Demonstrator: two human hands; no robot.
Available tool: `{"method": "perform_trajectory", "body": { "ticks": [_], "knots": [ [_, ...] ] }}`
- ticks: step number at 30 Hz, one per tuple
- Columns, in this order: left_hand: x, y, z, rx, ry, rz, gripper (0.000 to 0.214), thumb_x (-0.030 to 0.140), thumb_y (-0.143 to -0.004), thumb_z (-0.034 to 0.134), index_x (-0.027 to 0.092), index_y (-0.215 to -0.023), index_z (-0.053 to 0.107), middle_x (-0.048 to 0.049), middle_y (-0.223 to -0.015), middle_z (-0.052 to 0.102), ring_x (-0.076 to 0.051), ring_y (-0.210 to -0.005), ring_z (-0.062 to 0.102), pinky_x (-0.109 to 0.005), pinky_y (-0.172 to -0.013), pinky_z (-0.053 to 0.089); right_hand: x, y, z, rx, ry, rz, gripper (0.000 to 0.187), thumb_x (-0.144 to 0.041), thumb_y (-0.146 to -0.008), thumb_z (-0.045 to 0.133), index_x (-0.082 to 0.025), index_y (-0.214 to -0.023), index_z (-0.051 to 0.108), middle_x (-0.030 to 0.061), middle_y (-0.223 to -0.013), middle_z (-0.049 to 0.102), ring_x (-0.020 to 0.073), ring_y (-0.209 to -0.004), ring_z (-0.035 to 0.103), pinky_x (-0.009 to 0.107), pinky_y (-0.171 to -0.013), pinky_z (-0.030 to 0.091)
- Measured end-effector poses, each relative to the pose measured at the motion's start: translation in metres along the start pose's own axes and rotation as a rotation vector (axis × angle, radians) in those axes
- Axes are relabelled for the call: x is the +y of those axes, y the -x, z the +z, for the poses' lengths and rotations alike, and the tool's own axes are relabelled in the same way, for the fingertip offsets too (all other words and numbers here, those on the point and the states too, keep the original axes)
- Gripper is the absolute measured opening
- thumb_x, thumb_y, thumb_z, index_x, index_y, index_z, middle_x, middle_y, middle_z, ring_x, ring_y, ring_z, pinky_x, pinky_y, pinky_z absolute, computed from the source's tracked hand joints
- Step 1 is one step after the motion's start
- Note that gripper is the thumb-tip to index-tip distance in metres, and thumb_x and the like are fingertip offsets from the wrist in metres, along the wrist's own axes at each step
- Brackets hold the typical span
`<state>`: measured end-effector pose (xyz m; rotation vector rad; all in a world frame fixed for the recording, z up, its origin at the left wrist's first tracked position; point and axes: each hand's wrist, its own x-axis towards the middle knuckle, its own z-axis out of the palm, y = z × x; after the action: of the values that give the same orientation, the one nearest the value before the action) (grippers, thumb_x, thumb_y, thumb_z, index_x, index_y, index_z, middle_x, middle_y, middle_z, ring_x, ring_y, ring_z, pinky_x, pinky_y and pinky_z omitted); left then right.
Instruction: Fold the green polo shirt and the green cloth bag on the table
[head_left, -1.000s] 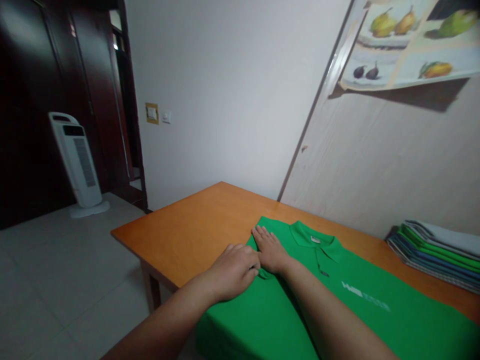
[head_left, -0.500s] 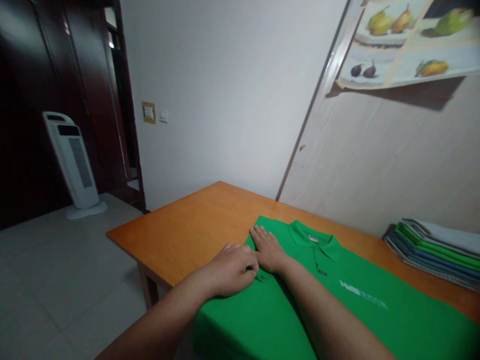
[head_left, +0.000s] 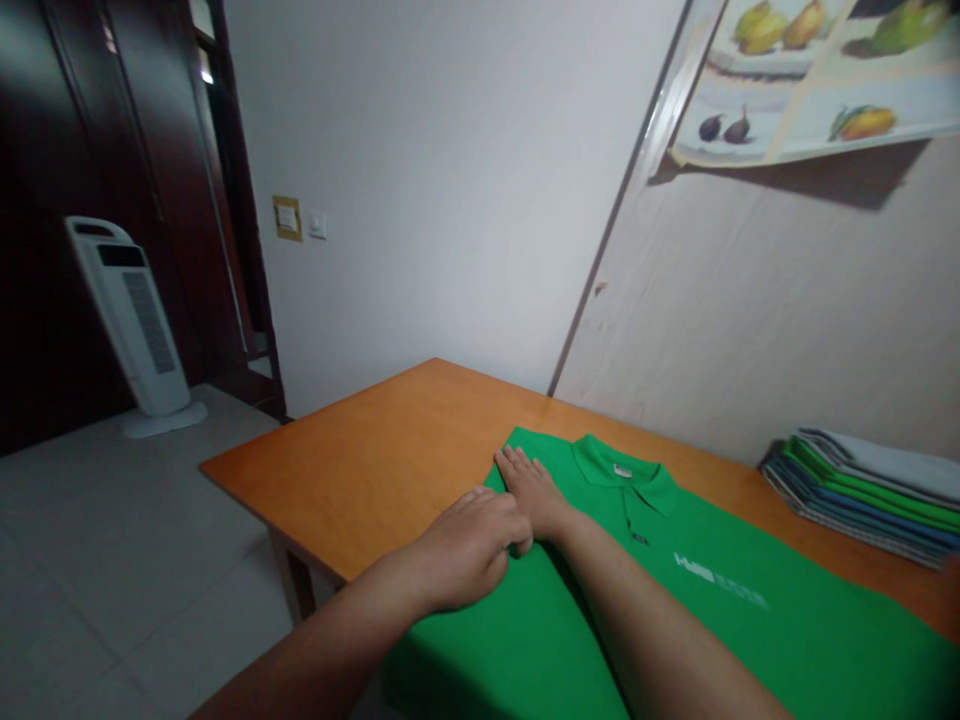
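A green polo shirt [head_left: 675, 610] with white chest lettering lies face up on an orange wooden table [head_left: 375, 460]. My right hand [head_left: 531, 487] rests flat on the shirt's shoulder, left of the collar, fingers stretched out. My left hand [head_left: 469, 545] sits just beside it with the fingers curled, pinching a fold of the green fabric at the sleeve edge. Both forearms reach in from the lower edge of the view, the right one lying across the shirt.
A stack of folded shirts [head_left: 862, 490] in grey, green and blue lies at the table's far right by the wall. A white tower heater [head_left: 131, 325] stands on the tiled floor to the left, near a dark doorway. A fruit picture [head_left: 810, 80] hangs above.
My left hand has shifted slightly to the right, closer against my right hand, still gripping the fabric. The view has drifted a little; the right hand stays flat.
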<state>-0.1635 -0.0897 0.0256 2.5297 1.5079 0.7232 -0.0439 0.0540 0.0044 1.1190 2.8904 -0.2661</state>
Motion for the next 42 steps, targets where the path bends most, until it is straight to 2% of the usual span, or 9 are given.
{"method": "perform_trajectory", "body": {
  "ticks": [8,18,23,30,39,42],
  "knots": [
    [-0.001,-0.002,-0.004,-0.049,-0.005,-0.011,0.031,0.008,-0.08,0.052,0.029,-0.099,0.065,-0.0002,-0.103,0.062,-0.02,-0.102,0.057,-0.037,-0.099,0.04,0.0,-0.002,0.002,0.005,-0.013,0.008,0.08,-0.059,-0.096,0.029,-0.011,-0.158,0.016,0.0102,-0.165,0.007,0.0266,-0.152,0.001,0.046,-0.121,0.006],
    [0.004,-0.005,-0.005,-0.061,-0.051,-0.052,0.022,0.008,-0.075,0.054,0.024,-0.089,0.059,-0.0014,-0.094,0.063,-0.021,-0.094,0.056,-0.035,-0.088,0.043,-0.002,0.001,-0.003,-0.006,-0.02,0.02,0.078,-0.058,-0.096,0.029,-0.013,-0.159,0.015,0.009,-0.165,0.007,0.0248,-0.152,0.001,0.044,-0.121,0.006],
    [0.005,-0.002,-0.011,-0.105,-0.013,-0.011,0.017,0.012,-0.078,0.057,0.026,-0.085,0.066,-0.0005,-0.093,0.063,-0.02,-0.095,0.057,-0.034,-0.09,0.042,-0.003,0.001,0.0,0.027,-0.029,0.024,0.077,-0.06,-0.097,0.026,-0.015,-0.158,0.017,0.0079,-0.165,0.008,0.024,-0.152,0.002,0.042,-0.121,0.004],
    [0.006,0.005,-0.024,-0.171,0.134,0.001,0.027,0.014,-0.078,0.061,0.03,-0.096,0.073,0.0031,-0.094,0.072,-0.02,-0.098,0.061,-0.034,-0.098,0.04,-0.006,0.002,-0.001,0.028,-0.052,0.038,0.088,-0.072,-0.093,0.024,-0.014,-0.158,0.017,0.0102,-0.165,0.008,0.0244,-0.152,0.001,0.043,-0.121,0.002],
    [0.007,0.005,-0.032,-0.238,0.231,-0.108,0.023,0.03,-0.084,0.061,0.028,-0.105,0.071,0.0012,-0.102,0.073,-0.019,-0.094,0.064,-0.027,-0.083,0.046,-0.008,0.006,-0.004,0.042,-0.086,0.013,0.096,-0.08,-0.088,0.022,-0.014,-0.158,0.018,0.0107,-0.165,0.009,0.026,-0.152,0.001,0.045,-0.121,0.003],
    [0.007,0.003,-0.032,-0.235,0.219,-0.144,0.022,0.033,-0.086,0.06,0.027,-0.104,0.07,0.0006,-0.101,0.072,-0.018,-0.089,0.063,-0.026,-0.079,0.046,0.001,0.008,-0.006,0.052,-0.06,0.079,0.096,-0.08,-0.088,0.019,-0.015,-0.158,0.018,0.0109,-0.165,0.01,0.0276,-0.152,0.001,0.049,-0.12,0.001]
  ]
}}
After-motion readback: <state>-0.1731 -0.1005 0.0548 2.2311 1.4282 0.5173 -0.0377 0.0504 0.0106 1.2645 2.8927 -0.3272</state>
